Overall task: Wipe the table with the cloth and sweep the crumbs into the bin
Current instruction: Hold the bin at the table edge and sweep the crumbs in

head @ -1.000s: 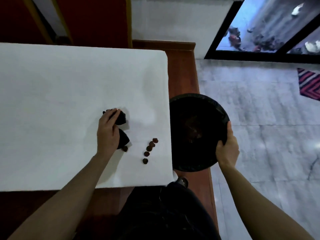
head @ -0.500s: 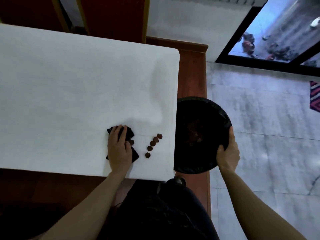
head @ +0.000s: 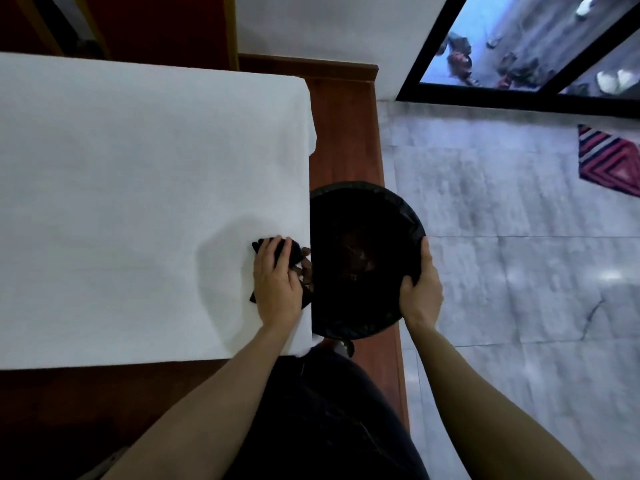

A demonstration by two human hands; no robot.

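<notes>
My left hand (head: 277, 284) presses a small black cloth (head: 294, 252) flat on the white table cover (head: 138, 202), right at the table's right edge. Several brown crumbs (head: 306, 268) are bunched between the cloth and the edge, touching the rim of the round black bin (head: 367, 202). The bin is held just below and against the table edge. My right hand (head: 422, 289) grips the bin's near right rim. A few brown bits show dimly inside the bin.
A reddish wooden frame (head: 343, 133) runs along the table's right side. Grey tiled floor (head: 519, 237) lies to the right, with a striped rug (head: 609, 161) and a dark-framed glass door (head: 519, 46) beyond.
My left hand has slid the cloth to the right, pushing the crumbs from mid-table to the very edge beside the bin. My right hand still holds the bin.
</notes>
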